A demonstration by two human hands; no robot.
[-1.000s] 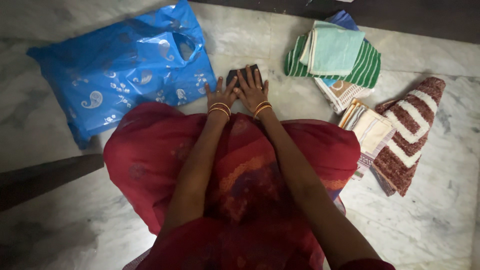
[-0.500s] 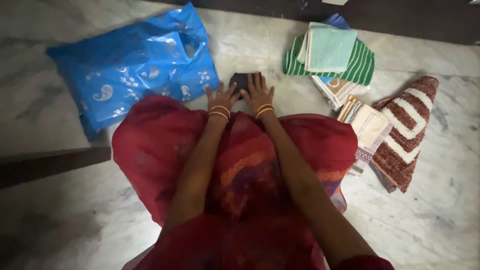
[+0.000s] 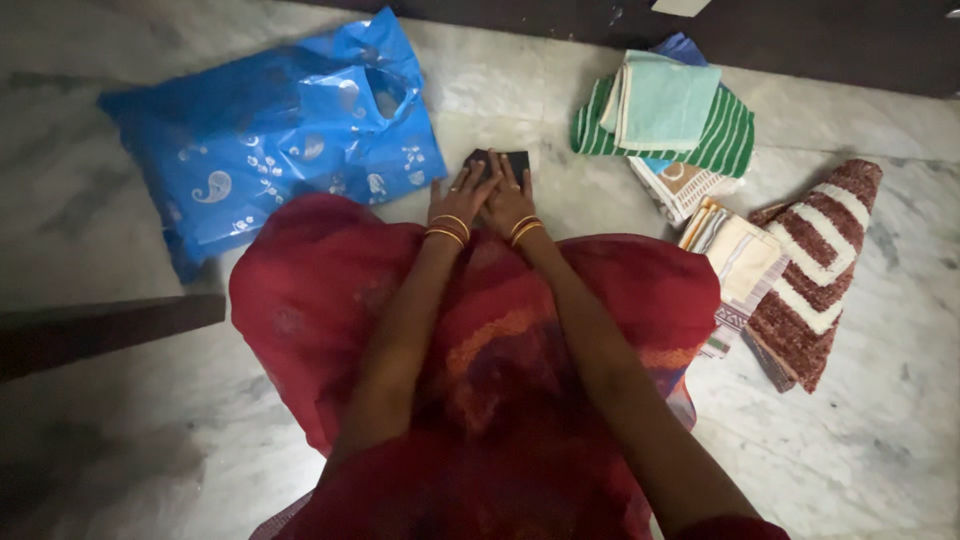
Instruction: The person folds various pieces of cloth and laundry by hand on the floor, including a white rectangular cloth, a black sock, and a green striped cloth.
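Lying flat under both hands' (image 3: 488, 195) open fingers — small dark folded cloth (image 3: 503, 160), seemingly square — unclasped.

Polished veined marble floor (image 3: 560, 90); glossy, crinkled blue plastic bag (image 3: 270, 140); matt red cloth (image 3: 480, 340); folded woven towels (image 3: 665, 110), one coarse brown-and-white striped towel (image 3: 810, 270); smooth dark folded cloth (image 3: 500, 162).
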